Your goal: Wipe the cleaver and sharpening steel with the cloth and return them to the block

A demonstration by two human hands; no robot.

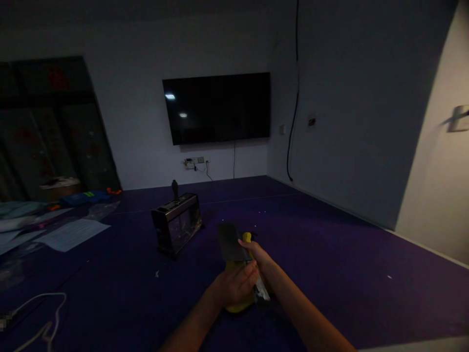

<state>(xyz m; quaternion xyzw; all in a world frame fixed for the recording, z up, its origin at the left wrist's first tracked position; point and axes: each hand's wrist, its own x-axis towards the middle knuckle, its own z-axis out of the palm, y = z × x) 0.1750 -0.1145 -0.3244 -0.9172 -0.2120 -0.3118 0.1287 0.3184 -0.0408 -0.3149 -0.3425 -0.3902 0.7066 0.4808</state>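
A cleaver [231, 243] with a broad grey blade is in front of me, its blade pointing away and its handle [261, 291] toward me. My left hand [234, 286] lies across it near the base of the blade, fingers closed over that part. From the right, my right hand [259, 255] closes at the blade's edge, its thumb over the metal. A yellow thing [240, 308] shows beneath the cleaver and hands; its kind is mostly hidden. Beyond my right fingertips is a yellow knob-like end [246, 237]; whether it joins the yellow thing below, I cannot tell.
A dark knife block [183, 227] with clear sides and one black handle stands ahead to the left on the purple surface [322, 274]. Papers [73, 234] and plastic bags lie at the left, a white cable [54, 313] nearer. A television [220, 107] hangs on the wall.
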